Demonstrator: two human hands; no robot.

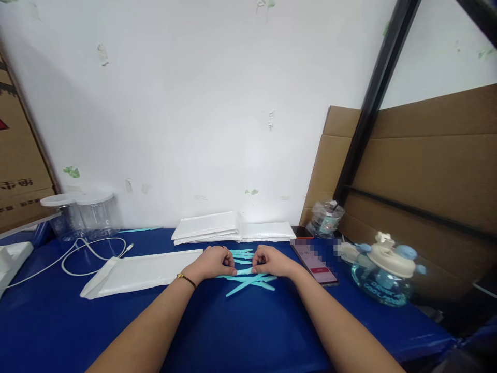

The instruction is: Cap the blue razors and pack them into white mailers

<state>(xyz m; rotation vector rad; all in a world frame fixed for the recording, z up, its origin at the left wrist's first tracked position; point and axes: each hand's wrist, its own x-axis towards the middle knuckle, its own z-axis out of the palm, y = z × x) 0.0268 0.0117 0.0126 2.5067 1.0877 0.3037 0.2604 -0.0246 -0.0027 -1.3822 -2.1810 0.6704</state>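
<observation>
My left hand (217, 261) and my right hand (269, 260) are both closed in a pinch, facing each other. Between them they grip the two ends of a light blue plastic strip (244, 271), held low over the table. Several more long, thin light blue strips (252, 283) lie crossed just below my fingers. Behind my hands another group of blue strips (241, 254) is partly hidden by my fingers. A flat white plastic mailing bag (145, 272) lies to the left, its right end close to my left hand.
Flat white packets (209, 227) lie against the wall. Right of my hands are a phone (316, 261), a plastic-wrapped cup (325, 220) and a blue drink bottle (384, 274). Clear jars (97, 215) and a white cable (68, 259) are left on the blue table (240, 336).
</observation>
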